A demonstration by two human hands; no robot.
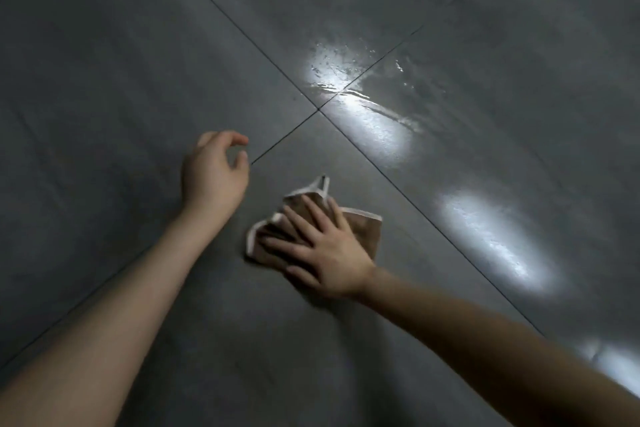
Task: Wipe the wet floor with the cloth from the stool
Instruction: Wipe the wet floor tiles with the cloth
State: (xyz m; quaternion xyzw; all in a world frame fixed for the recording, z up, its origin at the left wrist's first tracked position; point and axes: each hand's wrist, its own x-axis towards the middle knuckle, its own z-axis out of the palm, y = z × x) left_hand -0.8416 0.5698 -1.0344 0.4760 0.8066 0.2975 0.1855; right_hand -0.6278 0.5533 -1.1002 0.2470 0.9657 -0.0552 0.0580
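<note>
A brown cloth [363, 230] with a pale trim lies crumpled on the dark grey tiled floor [121, 80], below the centre of the view. My right hand [322, 246] lies flat on it, fingers spread, pressing it to the floor. My left hand [213, 172] hovers to the left of the cloth, fingers loosely curled, holding nothing. A wet patch [349, 80] with streaks of water glistens beyond the cloth, around the crossing of the tile joints. The stool is out of view.
Dark grout lines [221, 15] cross the floor diagonally and meet just past my left hand. Bright reflections of lights [491, 239] shine on the tiles to the right.
</note>
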